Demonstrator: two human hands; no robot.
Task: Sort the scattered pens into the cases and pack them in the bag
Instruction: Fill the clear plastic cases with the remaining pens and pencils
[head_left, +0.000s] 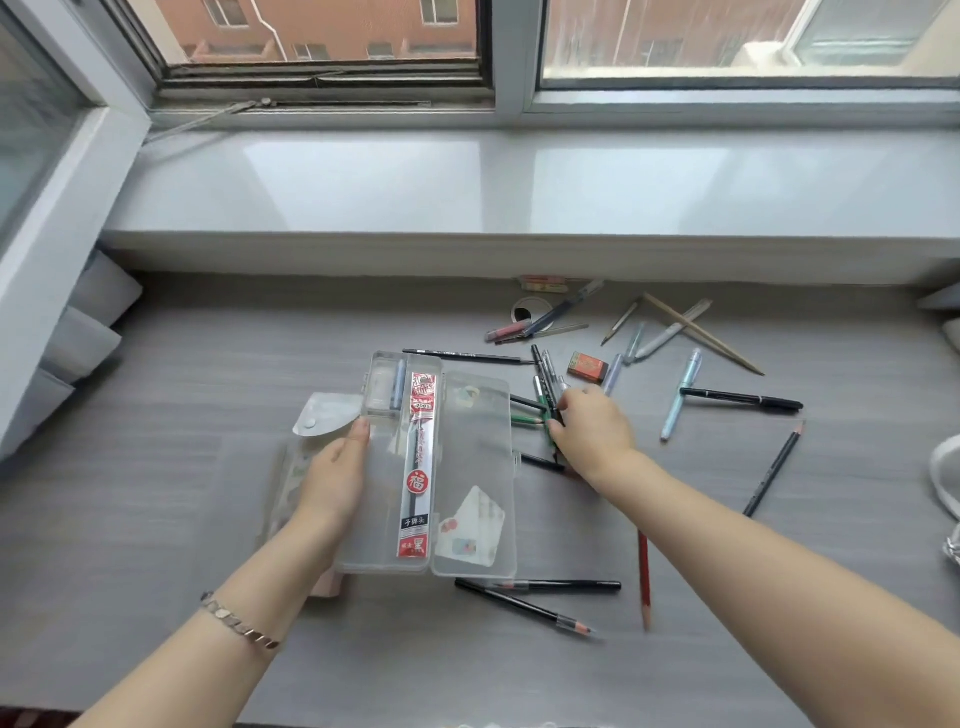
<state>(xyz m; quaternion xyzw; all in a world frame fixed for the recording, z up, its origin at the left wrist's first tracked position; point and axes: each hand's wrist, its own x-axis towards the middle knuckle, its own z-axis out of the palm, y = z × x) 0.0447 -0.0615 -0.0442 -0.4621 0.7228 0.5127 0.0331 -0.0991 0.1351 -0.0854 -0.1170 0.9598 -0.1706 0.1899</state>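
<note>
Grey desk (130, 519), pale windowsill (519, 187)

Head-worn camera looks forward and down, close over the desk (156, 519).

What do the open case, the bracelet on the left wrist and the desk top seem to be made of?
Desk top: likely laminate, matte grey with faint wood-grain streaks; real wood cannot be ruled out. Open case: frosted translucent plastic; the desk top shows dimly through its lid. Bracelet: probably metal, silvery flat links catching light.
</note>
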